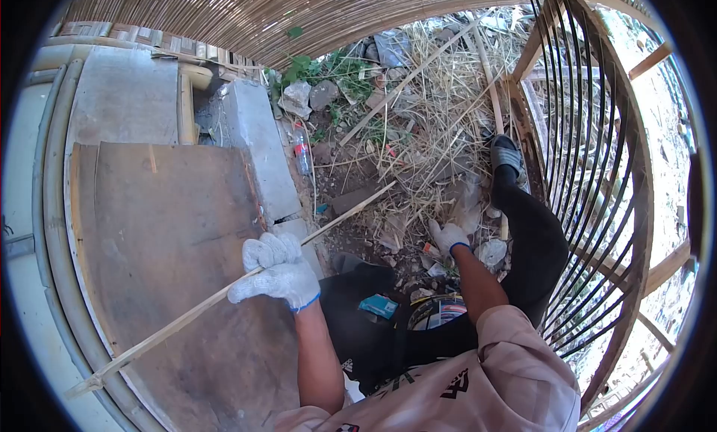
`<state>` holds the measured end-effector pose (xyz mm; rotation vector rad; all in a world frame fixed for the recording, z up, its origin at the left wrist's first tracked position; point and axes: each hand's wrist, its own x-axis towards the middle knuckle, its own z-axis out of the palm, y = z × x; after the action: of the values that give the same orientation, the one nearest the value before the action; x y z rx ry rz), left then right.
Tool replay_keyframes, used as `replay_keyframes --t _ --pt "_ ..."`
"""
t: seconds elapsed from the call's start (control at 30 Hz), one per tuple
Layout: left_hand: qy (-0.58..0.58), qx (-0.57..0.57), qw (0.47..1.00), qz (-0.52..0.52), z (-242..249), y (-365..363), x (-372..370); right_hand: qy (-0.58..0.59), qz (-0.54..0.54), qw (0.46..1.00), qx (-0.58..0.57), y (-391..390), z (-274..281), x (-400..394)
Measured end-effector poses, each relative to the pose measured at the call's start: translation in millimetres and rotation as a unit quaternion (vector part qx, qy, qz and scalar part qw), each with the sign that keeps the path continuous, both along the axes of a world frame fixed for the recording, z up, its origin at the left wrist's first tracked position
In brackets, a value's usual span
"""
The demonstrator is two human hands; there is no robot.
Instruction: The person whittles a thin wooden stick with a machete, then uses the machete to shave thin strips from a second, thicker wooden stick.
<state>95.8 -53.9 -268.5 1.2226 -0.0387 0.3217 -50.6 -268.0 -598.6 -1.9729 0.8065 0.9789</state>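
Note:
My left hand (pixel 278 271), in a white glove, is closed around a long thin bamboo strip (pixel 175 324). The strip runs diagonally from the lower left, over a brown board (pixel 160 208), to above the littered ground. My right hand (pixel 449 237), gloved in white with a blue cuff, hangs low over the debris near my bent knee. Some of its fingers show, but what lies between them, if anything, cannot be made out.
A concrete block (pixel 261 148) borders the board. Beyond it lie a plastic bottle (pixel 302 157), stones (pixel 296 98) and dry straw (pixel 441 96). A slatted frame (pixel 635 208) curves along the right. A woven bamboo wall (pixel 246 17) spans the top.

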Motion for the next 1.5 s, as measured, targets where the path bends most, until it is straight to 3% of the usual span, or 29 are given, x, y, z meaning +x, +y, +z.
replay_keyframes --t 0.27,0.43,0.53,0.67,0.73,0.8,0.87,1.0,1.03,1.13,1.2,1.3,1.37,1.5 --pt "0.007 -0.001 1.0 0.03 -3 -3 5 -0.043 -0.047 0.997 0.033 15 35 -2" --pt "0.016 0.005 0.998 0.068 -2 -1 8 -0.154 -0.042 0.984 0.074 28 34 -9" --pt "0.005 0.0 0.998 0.065 -3 0 7 -0.05 -0.027 0.995 0.079 16 23 -4" --pt "0.022 -0.031 0.998 0.046 -6 6 8 -0.049 -0.012 0.998 0.047 12 14 -1" --pt "0.02 -0.014 0.999 0.036 -6 2 2 0.007 -0.02 0.999 0.043 2 30 5" --pt "-0.004 0.006 1.0 0.006 1 -6 18 -0.01 -0.015 0.999 0.034 1 3 8" --pt "0.033 -0.007 0.997 0.065 2 -10 6 0.012 -0.02 0.999 0.043 -7 14 6" --pt "0.016 -0.001 0.999 0.033 -5 6 7 -0.009 -0.038 0.998 0.055 -3 8 8" --pt "0.037 0.008 0.997 0.072 -8 9 7 -0.012 -0.04 0.998 0.056 -1 11 8" --pt "0.06 0.022 0.988 0.14 3 -4 1 -0.031 -0.029 0.997 0.061 5 52 13" --pt "0.063 0.025 0.984 0.166 7 -14 -3 -0.123 -0.058 0.988 0.08 16 73 14" --pt "0.047 0.021 0.987 0.156 7 -15 -13 -0.168 0.004 0.982 0.084 29 92 25" --pt "0.027 0.093 0.99 0.098 6 -17 -21 -0.221 0.002 0.968 0.118 32 131 27" --pt "0.04 0.007 0.998 0.038 -4 -5 -20 -0.32 0.009 0.926 0.199 45 197 21"
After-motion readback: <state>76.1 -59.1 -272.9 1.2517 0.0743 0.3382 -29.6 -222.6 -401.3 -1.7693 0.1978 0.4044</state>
